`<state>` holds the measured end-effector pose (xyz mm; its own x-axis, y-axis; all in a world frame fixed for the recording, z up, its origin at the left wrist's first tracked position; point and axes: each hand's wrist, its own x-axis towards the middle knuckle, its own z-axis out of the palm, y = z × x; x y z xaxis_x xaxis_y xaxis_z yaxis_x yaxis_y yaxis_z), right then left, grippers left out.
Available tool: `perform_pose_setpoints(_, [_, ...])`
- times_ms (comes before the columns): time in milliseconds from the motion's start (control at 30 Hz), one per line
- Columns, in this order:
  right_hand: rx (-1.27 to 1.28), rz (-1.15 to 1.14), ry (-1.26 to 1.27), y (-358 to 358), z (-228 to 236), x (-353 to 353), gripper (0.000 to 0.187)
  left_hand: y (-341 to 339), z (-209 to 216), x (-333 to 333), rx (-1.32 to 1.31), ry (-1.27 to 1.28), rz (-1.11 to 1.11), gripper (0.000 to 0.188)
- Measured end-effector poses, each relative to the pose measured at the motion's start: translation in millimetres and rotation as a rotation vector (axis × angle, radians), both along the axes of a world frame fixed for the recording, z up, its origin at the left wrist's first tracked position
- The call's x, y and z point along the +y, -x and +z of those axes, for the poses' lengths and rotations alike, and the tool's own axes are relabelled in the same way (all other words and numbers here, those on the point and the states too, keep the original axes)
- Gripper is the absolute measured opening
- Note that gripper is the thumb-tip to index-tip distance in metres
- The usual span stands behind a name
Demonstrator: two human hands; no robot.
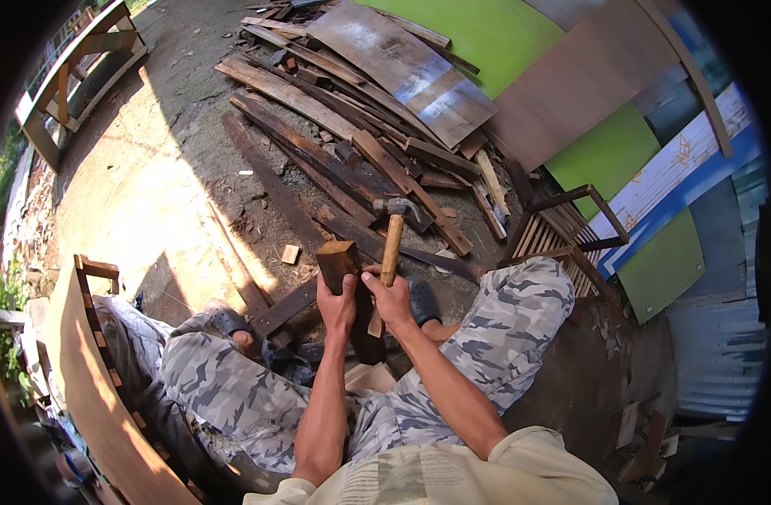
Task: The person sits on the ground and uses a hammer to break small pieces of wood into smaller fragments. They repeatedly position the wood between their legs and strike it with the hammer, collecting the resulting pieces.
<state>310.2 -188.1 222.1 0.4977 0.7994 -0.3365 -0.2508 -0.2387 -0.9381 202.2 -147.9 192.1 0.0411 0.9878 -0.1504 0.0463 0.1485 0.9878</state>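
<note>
So we're sitting low with both hands full. Our left hand (336, 305) is wrapped round the upper part of a dark wood block (340, 262), fingers on its left side, thumb laid along the side facing us. Our right hand (390, 301) is curled snugly round a hammer (391, 246), about midway down its length, with no slack that we can spot. Its thumb sits right by the block; whether it's actually touching, or pinching something small as well, we honestly can't tell.

The layout that counts here, we reckon: the block is just left of our right hand, its long axis running away from us and slightly left. The hammer tips a touch right as it goes out, so the pair spread like a narrow V. The hammer head (394, 205) ends up beyond the block's far end and off to its right, pretty near it. Farther out, there's a messy scrap pile (288, 94) sprawled over the ground (187, 101).
</note>
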Motion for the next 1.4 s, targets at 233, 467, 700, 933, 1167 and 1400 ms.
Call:
perform_pose_setpoints(233, [-0.06, 0.167, -0.069, 6, 19, 3, 0.024, 12, 9, 1, -0.015, -0.049, 0.088, 0.075])
perform_pose_setpoints(467, [-0.053, 0.355, -0.062, 10, 14, 7, 0.031, 28, 22, -3, 0.055, -0.021, 0.176, 0.066])
perform_pose_setpoints(700, [-0.401, 0.417, -0.069, 26, 37, 16, 0.03, 60, 24, 19, 0.238, 0.04, 0.325, 0.069])
perform_pose_setpoints(933, [-0.509, 0.317, 0.045, 3, 49, 9, 0.042, 105, 27, 60, 0.474, 0.259, 0.261, 0.086])
perform_pose_setpoints(1167, [-0.393, 0.317, 0.342, -5, 20, 4, 0.039, 88, -17, 82, 0.704, 0.5, -0.016, 0.097])
perform_pose_setpoints(1400, [-0.314, 0.239, 0.363, -11, -9, -18, 0.034, 44, -72, 85, 0.81, 0.373, -0.221, 0.091])
